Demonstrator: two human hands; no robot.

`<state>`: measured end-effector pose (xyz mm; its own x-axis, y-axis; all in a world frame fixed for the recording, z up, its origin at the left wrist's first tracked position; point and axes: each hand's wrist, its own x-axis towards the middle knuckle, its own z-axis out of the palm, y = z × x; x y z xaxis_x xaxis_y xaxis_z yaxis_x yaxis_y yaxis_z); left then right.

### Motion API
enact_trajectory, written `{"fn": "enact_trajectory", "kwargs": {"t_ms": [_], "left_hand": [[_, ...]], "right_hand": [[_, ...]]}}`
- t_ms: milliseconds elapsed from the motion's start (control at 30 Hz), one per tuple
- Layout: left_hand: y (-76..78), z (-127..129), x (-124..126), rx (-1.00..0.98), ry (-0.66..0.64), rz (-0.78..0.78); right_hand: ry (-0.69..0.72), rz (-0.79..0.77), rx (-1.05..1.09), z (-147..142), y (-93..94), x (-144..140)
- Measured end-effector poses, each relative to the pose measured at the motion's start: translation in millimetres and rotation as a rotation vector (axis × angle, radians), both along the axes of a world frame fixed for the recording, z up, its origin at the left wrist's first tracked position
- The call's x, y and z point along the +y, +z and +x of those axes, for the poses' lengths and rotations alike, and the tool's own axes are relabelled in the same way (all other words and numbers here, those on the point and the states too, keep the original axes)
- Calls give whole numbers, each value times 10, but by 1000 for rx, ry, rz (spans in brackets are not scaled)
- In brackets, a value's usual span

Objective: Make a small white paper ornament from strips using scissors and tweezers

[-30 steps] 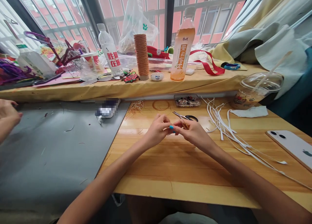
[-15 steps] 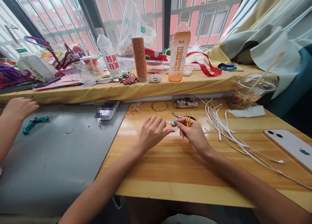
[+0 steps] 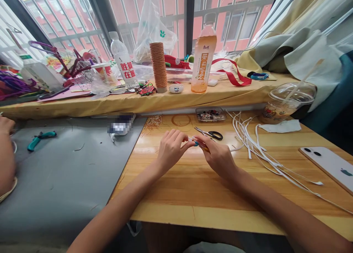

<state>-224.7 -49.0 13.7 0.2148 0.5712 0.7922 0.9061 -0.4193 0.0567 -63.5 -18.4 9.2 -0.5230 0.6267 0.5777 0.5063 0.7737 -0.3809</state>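
Observation:
Above the wooden table, my left hand (image 3: 171, 146) pinches a small whitish piece (image 3: 191, 139) between thumb and fingertips. Its exact kind is too small to make out. My right hand (image 3: 219, 155) meets it there, fingers closed round yellow tweezers (image 3: 205, 148), of which only a short stretch shows below the fingers. The tweezers' tips are hidden at the fingertips. Just beyond the right hand lie black-handled scissors (image 3: 215, 135). A clear tray (image 3: 211, 114) of small dark and pale bits sits farther back. White cords (image 3: 249, 144) spread to the right.
A phone (image 3: 328, 165) and a lidded drink cup (image 3: 281, 106) are at right. Teal pliers (image 3: 41, 139) rest on the grey mat (image 3: 68, 183), with a co-worker's arm (image 3: 6, 157) at far left. Bottles and a thread spool (image 3: 158, 67) line the sill.
My right hand has turned and moved left to meet my left fingertips. The tweezers, upright before, are now mostly hidden, and the scissors show more. The co-worker's arm has drawn left.

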Motion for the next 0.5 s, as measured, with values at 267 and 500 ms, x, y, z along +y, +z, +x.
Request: {"fn": "enact_trajectory", "kwargs": {"t_ms": [267, 500], "left_hand": [[-5, -59, 13, 126, -6, 66], [-13, -77, 24, 61, -129, 45]], "right_hand": [[98, -372, 183, -15, 152, 2], [330, -1087, 192, -25, 201, 87]]}}
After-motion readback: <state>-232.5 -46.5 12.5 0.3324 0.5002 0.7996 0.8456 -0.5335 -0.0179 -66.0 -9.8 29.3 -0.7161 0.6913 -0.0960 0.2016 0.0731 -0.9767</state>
